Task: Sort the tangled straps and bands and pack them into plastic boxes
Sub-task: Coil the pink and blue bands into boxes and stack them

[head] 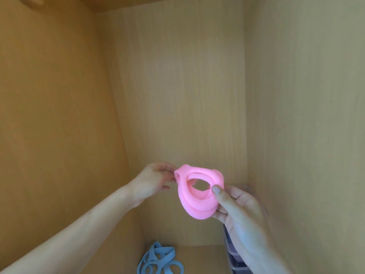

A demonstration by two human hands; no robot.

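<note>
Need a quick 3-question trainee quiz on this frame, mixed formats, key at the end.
1. True or false: only the right hand holds the pink band.
2. What colour is the tangled band lying below the hands? A) blue B) green C) yellow
3. Fill in: the right hand's ____ presses the pink band's front.
Key: 1 false, the left hand pinches it too; 2 A; 3 thumb.

A coiled pink band [197, 196] is held aloft (tangled blue bands [160, 260] lie below).
</note>
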